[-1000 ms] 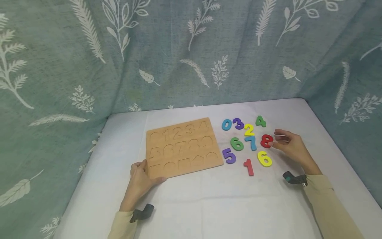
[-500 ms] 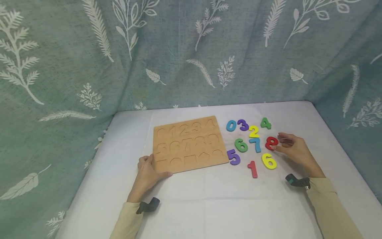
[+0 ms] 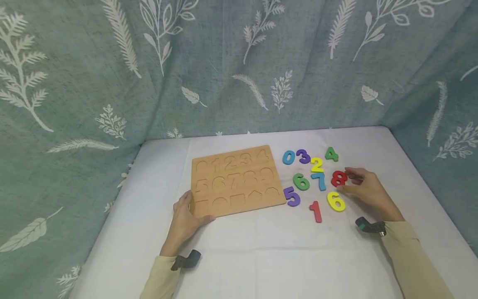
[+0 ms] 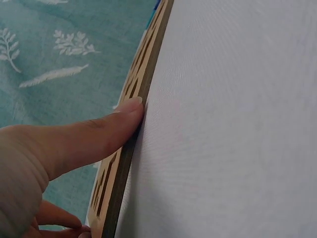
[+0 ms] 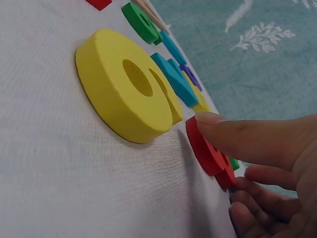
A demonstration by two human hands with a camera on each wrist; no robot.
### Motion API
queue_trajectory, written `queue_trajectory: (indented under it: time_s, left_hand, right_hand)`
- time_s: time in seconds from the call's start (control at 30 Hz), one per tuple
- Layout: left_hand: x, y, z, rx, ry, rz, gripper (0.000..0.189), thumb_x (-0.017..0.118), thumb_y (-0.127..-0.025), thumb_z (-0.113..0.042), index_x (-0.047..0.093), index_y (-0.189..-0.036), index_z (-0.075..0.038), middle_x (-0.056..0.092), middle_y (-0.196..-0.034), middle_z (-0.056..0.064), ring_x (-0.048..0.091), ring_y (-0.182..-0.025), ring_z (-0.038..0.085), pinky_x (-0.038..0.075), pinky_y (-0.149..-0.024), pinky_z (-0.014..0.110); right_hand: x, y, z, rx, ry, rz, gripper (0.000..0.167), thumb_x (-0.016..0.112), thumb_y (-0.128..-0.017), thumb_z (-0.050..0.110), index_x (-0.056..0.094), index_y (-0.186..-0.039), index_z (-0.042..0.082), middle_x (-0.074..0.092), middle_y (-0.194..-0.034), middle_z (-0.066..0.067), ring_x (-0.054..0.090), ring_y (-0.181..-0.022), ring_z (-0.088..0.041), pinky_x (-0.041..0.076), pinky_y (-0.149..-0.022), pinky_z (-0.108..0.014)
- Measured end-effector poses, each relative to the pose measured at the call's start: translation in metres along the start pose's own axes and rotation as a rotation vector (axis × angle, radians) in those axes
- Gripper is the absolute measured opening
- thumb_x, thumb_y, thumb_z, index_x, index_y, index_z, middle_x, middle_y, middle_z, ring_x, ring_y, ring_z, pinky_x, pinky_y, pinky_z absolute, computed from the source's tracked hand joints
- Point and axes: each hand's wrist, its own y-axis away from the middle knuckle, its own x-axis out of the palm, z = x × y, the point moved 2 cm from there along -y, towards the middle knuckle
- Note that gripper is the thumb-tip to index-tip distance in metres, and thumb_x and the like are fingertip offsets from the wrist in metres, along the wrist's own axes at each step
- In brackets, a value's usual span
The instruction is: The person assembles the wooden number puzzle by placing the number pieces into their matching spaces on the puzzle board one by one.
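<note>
At the near left corner of a wooden number puzzle board [image 3: 239,194], my left hand [image 3: 184,222] holds on, thumb along the front edge and fingers at the left side. The left wrist view shows that thumb [image 4: 106,136] lying across the board's edge. My right hand [image 3: 367,191] has thumb and fingers around a red number 8 [image 3: 339,179], which lies on the white cloth. In the right wrist view, the thumb presses the near edge of the 8 [image 5: 200,148] and the fingertips reach its far end. A yellow 6 [image 3: 336,202] lies just nearer.
Between board and right hand lie a blue 0 [image 3: 288,157], purple 3 [image 3: 307,159], yellow 2 [image 3: 317,168], green 4 [image 3: 329,156], green 6 [image 3: 296,182], blue 7 [image 3: 321,182], purple 5 [image 3: 295,202] and red 1 [image 3: 318,213]. A leaf-patterned curtain [image 3: 216,54] hangs behind.
The left hand has slid the board a little away and rightward, closer to the numbers. My right thumb has shifted slightly on the red 8, which stays put. The head view has shifted slightly.
</note>
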Motion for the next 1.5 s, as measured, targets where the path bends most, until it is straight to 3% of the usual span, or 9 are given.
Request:
queue_trajectory:
  time_s: [0.5, 0.87, 1.07, 1.27, 1.5]
  left_hand:
    - [0.002, -0.004, 0.0, -0.011, 0.039, 0.001, 0.124, 0.094, -0.072, -0.042, 0.022, -0.162, 0.005, 0.019, -0.169, 0.024, 0.022, -0.154, 0.046, 0.029, -0.122, 0.059]
    - [0.0, 0.0, -0.001, 0.024, 0.053, -0.002, 0.123, 0.094, -0.073, -0.041, 0.021, -0.162, 0.005, 0.021, -0.169, 0.027, 0.02, -0.155, 0.046, 0.027, -0.123, 0.059]
    - [-0.001, 0.001, 0.0, 0.042, -0.02, -0.032, 0.121, 0.093, -0.072, -0.047, 0.028, -0.16, 0.006, 0.026, -0.165, 0.027, 0.025, -0.147, 0.045, 0.031, -0.119, 0.061]
    - [-0.002, 0.003, 0.004, 0.041, -0.11, -0.06, 0.12, 0.09, -0.071, -0.057, 0.036, -0.157, 0.005, 0.033, -0.147, 0.025, 0.032, -0.129, 0.041, 0.033, -0.107, 0.058]
    - [-0.004, 0.003, 0.009, 0.05, -0.162, -0.042, 0.123, 0.085, -0.072, -0.067, 0.034, -0.158, 0.004, 0.04, -0.137, 0.023, 0.037, -0.12, 0.037, 0.037, -0.097, 0.051]
  right_hand:
    - [0.002, 0.002, 0.0, -0.083, 0.068, -0.046, 0.079, 0.082, -0.089, 0.027, 0.045, -0.153, 0.0, 0.044, -0.15, -0.03, 0.046, -0.131, -0.052, 0.046, -0.107, -0.064]
    - [0.005, 0.002, 0.001, -0.04, 0.084, -0.051, 0.079, 0.082, -0.089, 0.028, 0.045, -0.153, 0.0, 0.044, -0.149, -0.031, 0.045, -0.129, -0.052, 0.048, -0.105, -0.063]
    - [0.006, 0.001, 0.004, -0.031, 0.084, -0.042, 0.079, 0.082, -0.089, 0.026, 0.044, -0.153, 0.0, 0.042, -0.15, -0.032, 0.043, -0.131, -0.052, 0.046, -0.106, -0.064]
    - [0.006, 0.0, 0.003, -0.028, 0.085, -0.036, 0.079, 0.082, -0.089, 0.026, 0.044, -0.153, 0.0, 0.042, -0.149, -0.031, 0.042, -0.132, -0.052, 0.046, -0.107, -0.064]
    - [0.009, -0.003, 0.004, -0.036, 0.103, -0.042, 0.077, 0.082, -0.089, 0.026, 0.046, -0.152, 0.0, 0.043, -0.148, -0.031, 0.043, -0.129, -0.051, 0.046, -0.106, -0.064]
